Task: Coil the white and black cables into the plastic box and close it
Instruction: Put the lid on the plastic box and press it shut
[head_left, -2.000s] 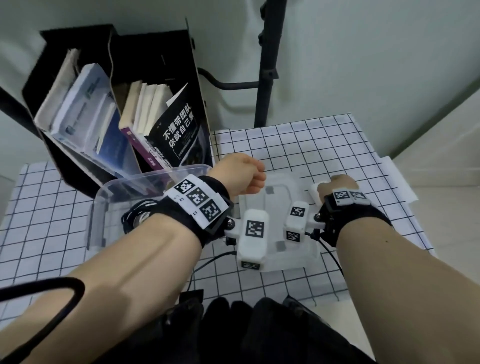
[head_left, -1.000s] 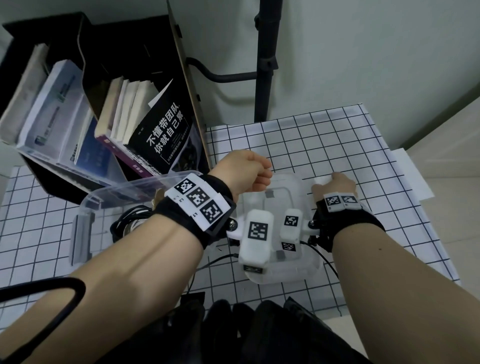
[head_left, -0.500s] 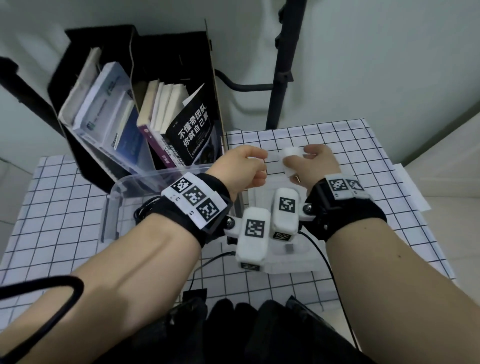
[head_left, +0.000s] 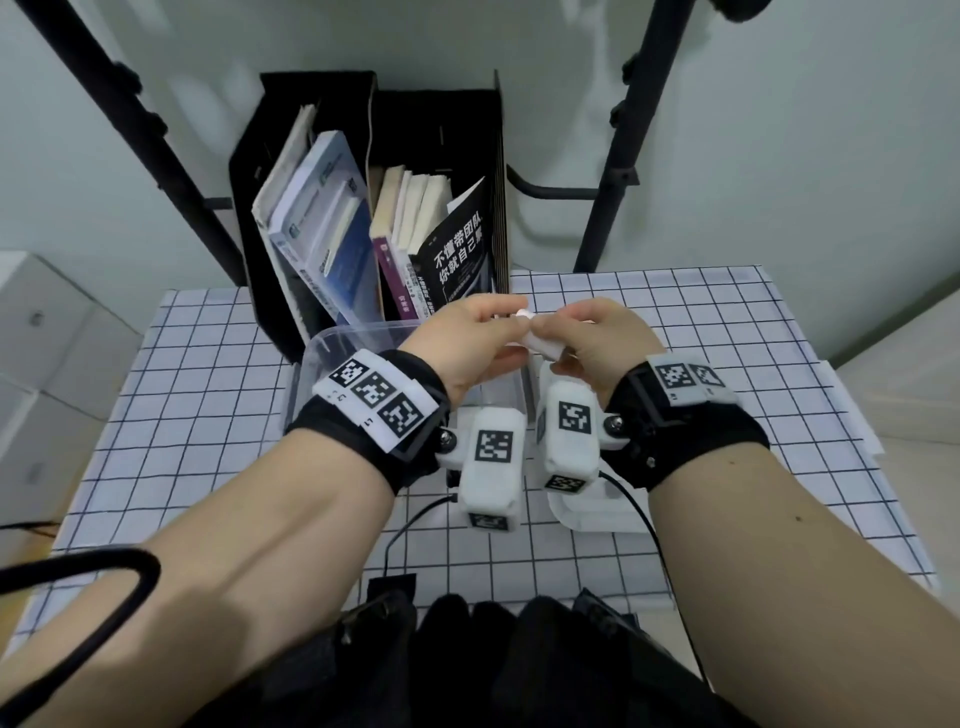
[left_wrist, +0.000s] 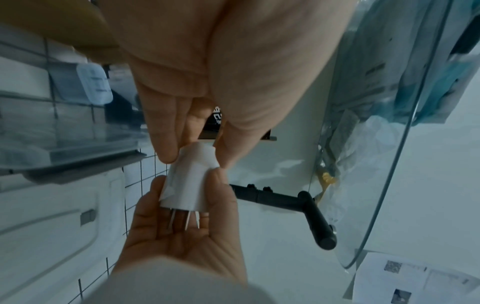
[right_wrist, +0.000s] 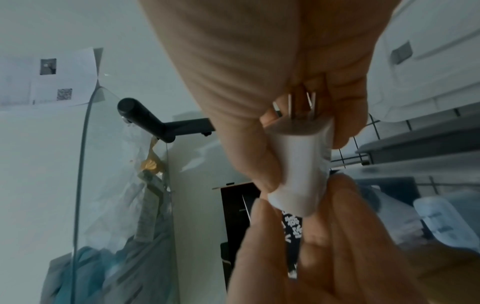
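Both hands have risen off the table since the earlier frames and met in the air, with a white plug now held between them where the right hand had been down by the lid. The plug sits above the gap between the plastic box and its lid, near the box's right wall. Its long axis runs from one hand to the other: the metal prongs point into the right palm, the rounded end points at the left fingers.

The right hand is curled round the plug body, thumb on one side and fingers on the other, so it carries the weight. The left hand pinches the rounded end between thumb and fingertips. No white cable shows at that end in either wrist view, so whether one is attached cannot be told.

By the head view the box lies just below and to the left of the plug, on the left hand's side, so the left hand is the nearer one for lowering it in. The box's inside is hidden behind the left wrist. The lid lies flat on the checked tablecloth, beside the box, still off. A black holder of books stands behind the box, touching or nearly touching its far rim.
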